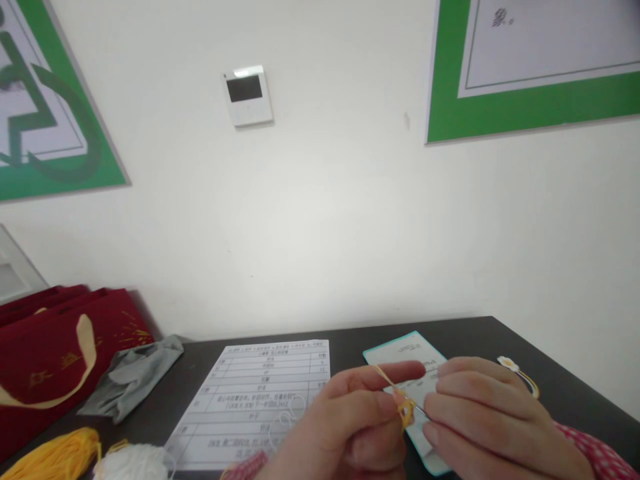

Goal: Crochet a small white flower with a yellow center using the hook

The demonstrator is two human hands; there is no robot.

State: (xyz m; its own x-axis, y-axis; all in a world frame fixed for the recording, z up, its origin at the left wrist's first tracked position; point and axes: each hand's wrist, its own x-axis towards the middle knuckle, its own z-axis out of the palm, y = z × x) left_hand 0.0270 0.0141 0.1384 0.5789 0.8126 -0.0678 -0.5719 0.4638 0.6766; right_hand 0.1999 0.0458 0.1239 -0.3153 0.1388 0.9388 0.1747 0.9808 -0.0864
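A small yellow crochet piece point(406, 408) is pinched between the thumb and fingers of my left hand point(350, 423). Yellow yarn point(383, 375) runs from it over my raised left index finger. My right hand point(493, 413) closes round a thin metal crochet hook point(419, 405), whose tip meets the yellow piece; its handle is hidden in the palm. Both hands are above the table's front, close together. Behind and below them lies a white card with a teal edge point(413, 347), partly covered by the fingers.
A printed chart sheet point(250, 387) lies left of my hands, with loose white yarn on it. Yellow yarn point(57, 457), a white yarn ball point(133, 463), a grey cloth point(133, 373) and red bags point(55, 360) are at left. A white flower with a cord point(509, 363) lies right on the dark table point(473, 337).
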